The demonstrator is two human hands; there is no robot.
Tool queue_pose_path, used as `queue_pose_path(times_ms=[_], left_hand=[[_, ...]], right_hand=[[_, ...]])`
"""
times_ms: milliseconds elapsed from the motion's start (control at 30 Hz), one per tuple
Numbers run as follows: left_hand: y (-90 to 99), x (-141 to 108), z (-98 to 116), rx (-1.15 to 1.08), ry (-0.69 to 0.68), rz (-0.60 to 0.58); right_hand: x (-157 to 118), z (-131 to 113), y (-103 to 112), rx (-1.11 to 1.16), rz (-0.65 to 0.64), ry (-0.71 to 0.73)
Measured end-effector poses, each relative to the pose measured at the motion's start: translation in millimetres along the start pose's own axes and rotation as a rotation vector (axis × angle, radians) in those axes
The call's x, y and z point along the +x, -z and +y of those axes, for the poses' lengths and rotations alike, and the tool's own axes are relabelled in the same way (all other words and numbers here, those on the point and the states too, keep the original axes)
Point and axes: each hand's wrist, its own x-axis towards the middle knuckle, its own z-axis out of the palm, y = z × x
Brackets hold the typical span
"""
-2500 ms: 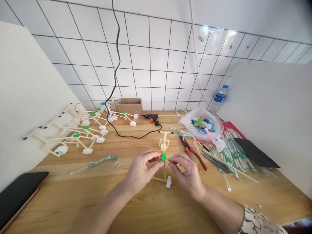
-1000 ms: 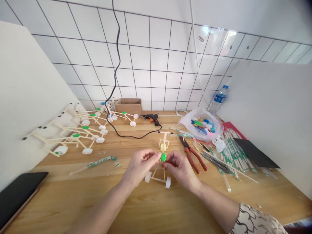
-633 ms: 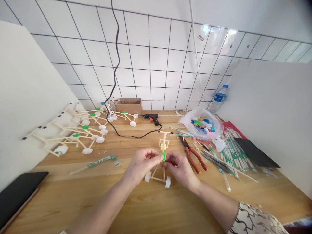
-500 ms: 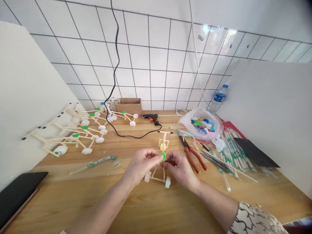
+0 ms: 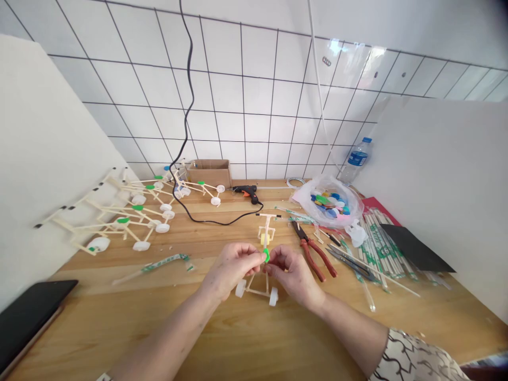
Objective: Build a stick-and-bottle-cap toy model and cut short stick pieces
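Two bare hands, left hand (image 5: pixel 231 268) and right hand (image 5: pixel 295 270) | both pinch green plastic bottle cap (image 5: pixel 266 255) | over cream stick-built frame (image 5: pixel 256 291) on wooden table (image 5: pixel 278 344) | two white cap wheels on; cap not yet set | similar frames (image 5: pixel 103 225) lie left

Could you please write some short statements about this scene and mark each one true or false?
The small green piece is pinched between the left hand and the right hand. True.
The glue gun is in the right hand. False: it lies on the table beside the cardboard box.
The red-handled pliers lie left of the left hand. False: they lie right of the right hand.
The clear plastic bag holds coloured bottle caps. True.
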Motion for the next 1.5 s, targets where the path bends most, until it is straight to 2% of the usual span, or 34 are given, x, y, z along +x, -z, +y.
queue_pose_path(times_ms=[900,1133,1367,1500], left_hand=[[-1.9,-1,1,-0.056,0.002,0.007],[5.1,1,-6,-0.017,-0.037,0.018],[13.4,-7,-6,0.168,-0.228,0.02],[10.0,-11,-5,0.344,-0.371,0.114]], right_hand=[[1,-2,1,0.011,-0.012,-0.013],[1,1,1,0.042,-0.022,-0.046],[1,0,1,0.013,-0.011,-0.029],[2,0,1,-0.008,-0.011,-0.011]])
